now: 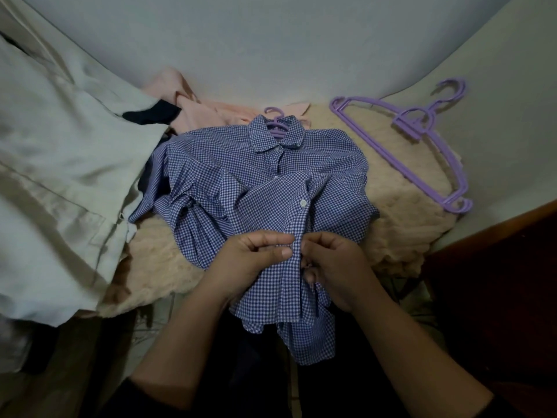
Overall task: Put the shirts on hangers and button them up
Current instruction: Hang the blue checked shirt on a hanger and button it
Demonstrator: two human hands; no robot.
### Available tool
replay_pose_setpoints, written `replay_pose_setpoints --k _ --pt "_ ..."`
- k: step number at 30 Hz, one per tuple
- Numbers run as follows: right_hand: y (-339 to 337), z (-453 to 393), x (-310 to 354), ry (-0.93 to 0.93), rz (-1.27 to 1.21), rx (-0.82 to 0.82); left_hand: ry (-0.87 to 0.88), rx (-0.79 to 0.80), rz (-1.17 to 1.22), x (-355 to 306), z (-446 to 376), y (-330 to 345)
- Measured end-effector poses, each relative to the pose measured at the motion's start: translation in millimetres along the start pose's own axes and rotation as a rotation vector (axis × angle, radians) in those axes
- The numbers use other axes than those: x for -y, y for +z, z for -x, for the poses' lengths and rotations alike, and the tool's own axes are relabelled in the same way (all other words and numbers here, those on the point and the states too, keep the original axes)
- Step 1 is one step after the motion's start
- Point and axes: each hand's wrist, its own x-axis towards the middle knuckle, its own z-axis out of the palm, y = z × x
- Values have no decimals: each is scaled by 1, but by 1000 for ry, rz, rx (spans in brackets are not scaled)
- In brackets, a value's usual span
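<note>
A blue-and-white checked shirt [262, 188] lies front-up on a fuzzy cream blanket [401, 206], with a purple hanger [275, 123] poking out of its collar. The upper placket looks closed, and one white button [303, 202] shows midway down. My left hand [256, 260] pinches the left edge of the placket near the hem. My right hand [331, 263] pinches the right edge just beside it, thumbs almost meeting. The shirt's bottom hangs over the blanket's front edge.
Spare purple hangers [422, 140] lie stacked on the blanket at the right. A pink garment [193, 113] is bunched behind the shirt. A pale grey-green shirt [60, 176] hangs at the left. A dark wooden edge [494, 230] runs along the right.
</note>
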Motion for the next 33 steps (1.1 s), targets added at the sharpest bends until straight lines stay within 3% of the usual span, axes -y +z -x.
replay_pose_setpoints --k 3,10,22,28,33 --pt "1 0 -2 -54 -56 -58 31 -20 -46 3 -1 0" --pt "1 2 -1 -191 89 -55 77 -34 -116 12 -2 0" --pt "-1 -9 -15 -139 76 -68 -86 39 19 22 -7 -6" --pt "-2 -17 -20 -100 70 -45 -134 -1 4 24 -12 -8" --pt "-5 -27 -15 -111 199 -134 -115 -76 -58 18 -21 -8"
